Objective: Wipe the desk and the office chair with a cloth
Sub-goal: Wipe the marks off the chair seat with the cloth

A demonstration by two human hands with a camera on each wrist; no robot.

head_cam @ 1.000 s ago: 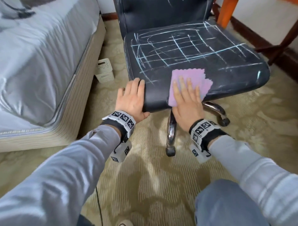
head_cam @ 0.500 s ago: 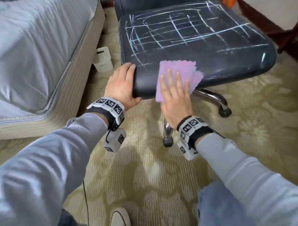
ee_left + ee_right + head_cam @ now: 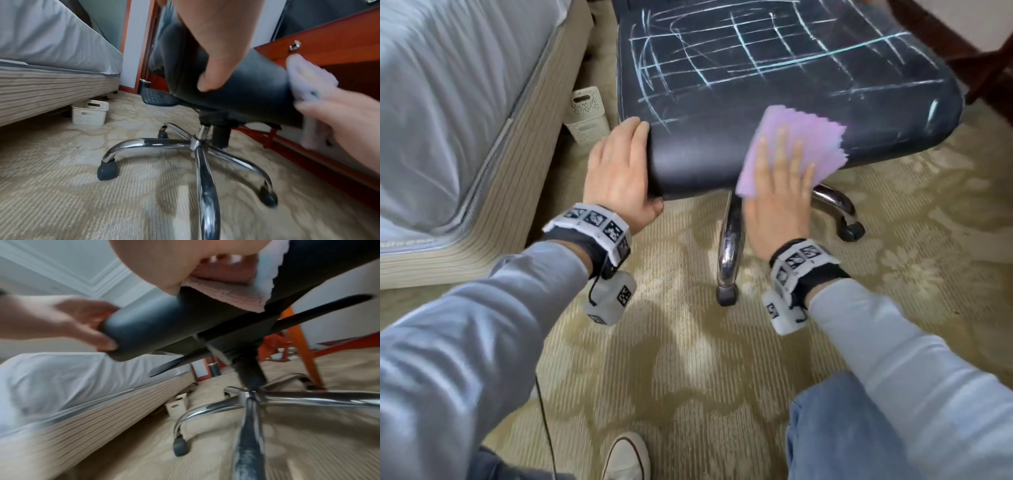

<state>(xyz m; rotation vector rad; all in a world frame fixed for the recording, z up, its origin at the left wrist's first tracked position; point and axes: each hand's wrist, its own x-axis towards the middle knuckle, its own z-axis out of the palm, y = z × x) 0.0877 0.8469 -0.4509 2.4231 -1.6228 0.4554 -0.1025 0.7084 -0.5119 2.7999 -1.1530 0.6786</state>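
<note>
The office chair's dark seat [image 3: 774,85] is covered in pale chalk lines, apart from a strip along its front edge. A purple cloth [image 3: 811,140] lies on the front edge, right of centre. My right hand [image 3: 780,178] presses it flat with straight fingers, and the cloth's lower end hangs over the edge. My left hand [image 3: 623,161] grips the seat's front left corner, fingers on top and thumb underneath. In the left wrist view the thumb [image 3: 213,68] presses the seat's front edge [image 3: 242,94], with the cloth [image 3: 308,81] to its right. The right wrist view is blurred.
A bed [image 3: 448,120] runs along the left, with a white perforated basket [image 3: 587,109] at its foot. The chrome chair base [image 3: 727,240] with castors stands on the patterned carpet. A red-brown wooden desk [image 3: 329,42] stands behind the chair. My shoe [image 3: 626,459] and knee [image 3: 842,428] are close below.
My right hand has slid the cloth left and then right along the seat's front edge. My left hand has kept its hold on the corner. The view has moved closer.
</note>
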